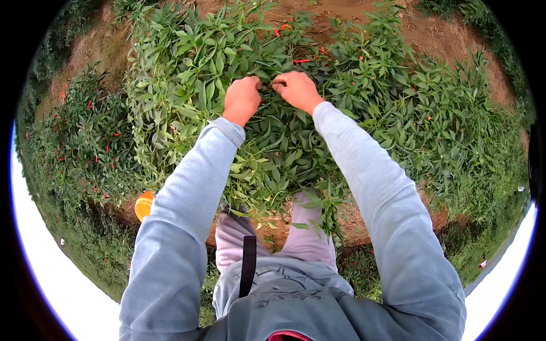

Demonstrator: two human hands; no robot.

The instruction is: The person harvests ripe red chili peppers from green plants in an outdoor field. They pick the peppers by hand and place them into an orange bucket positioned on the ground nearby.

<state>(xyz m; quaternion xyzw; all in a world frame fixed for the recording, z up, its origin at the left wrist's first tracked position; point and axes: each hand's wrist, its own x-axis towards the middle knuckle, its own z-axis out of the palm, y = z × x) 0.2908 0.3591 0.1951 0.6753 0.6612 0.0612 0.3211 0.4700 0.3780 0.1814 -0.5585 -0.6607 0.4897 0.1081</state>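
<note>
My left hand [243, 99] is bent over the chili pepper plants [204, 55], its fingers curled in among the leaves and stems. Close on its right, with a small gap between them, my right hand [297, 90] has its thumb and fingertips drawn together at a dark stem or bit of plant. Whether either hand grips anything is too small and hidden to tell. A red chili pepper [301, 61] lies just beyond my right hand, and more red chilies [285, 28] show farther up between the leaves. Long green chilies hang among the foliage.
An orange container [144, 206] stands partly hidden beside my left forearm. Plants with red chilies [96, 157] grow at the left, and more bushes spread at the right. Bare brown soil [443, 42] runs along the far side. Foliage reaches my legs, with dry straw on the ground there.
</note>
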